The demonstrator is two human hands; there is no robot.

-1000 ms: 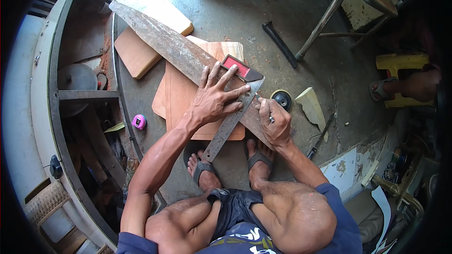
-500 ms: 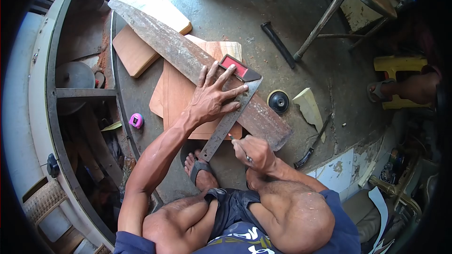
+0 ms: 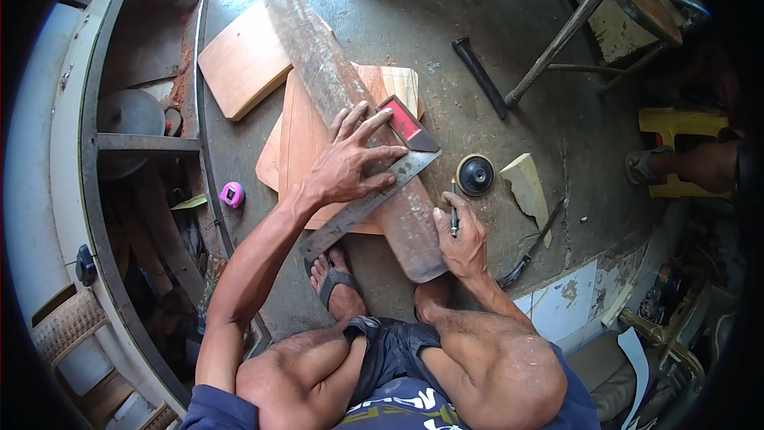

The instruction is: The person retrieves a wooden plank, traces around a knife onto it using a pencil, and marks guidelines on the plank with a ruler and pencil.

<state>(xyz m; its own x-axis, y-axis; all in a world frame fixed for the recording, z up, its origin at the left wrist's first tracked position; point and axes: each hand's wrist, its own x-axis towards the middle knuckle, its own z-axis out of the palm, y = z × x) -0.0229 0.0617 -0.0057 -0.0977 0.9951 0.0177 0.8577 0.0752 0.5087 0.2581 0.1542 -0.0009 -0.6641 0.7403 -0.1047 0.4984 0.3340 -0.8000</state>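
My left hand [image 3: 354, 155] lies with spread fingers across a long, worn wooden plank [image 3: 306, 48] and a try square [image 3: 406, 119]. The square has a red-faced stock at the plank's right edge, and its metal blade slants down-left across the plank. My right hand [image 3: 464, 235] grips a dark pencil [image 3: 454, 219] with its tip up, beside the plank's right edge near its rounded lower end. Beneath the plank are flat, light reddish wooden boards [image 3: 294, 139]. A thicker wooden block [image 3: 243, 64] sits to their upper left.
A pink tape measure [image 3: 231, 194] is on the floor at left, beside an open metal cabinet [image 3: 147, 142]. To the right lie a black round pad [image 3: 475, 175], a pale broken piece [image 3: 527, 191] and a dark bar [image 3: 480, 77]. Another person's foot [image 3: 641, 166] is near a yellow stool [image 3: 684, 121].
The plank has swung to point more toward me, its lower end moving left. The square turned with it under my left hand. My right hand rose up and right with the pencil.
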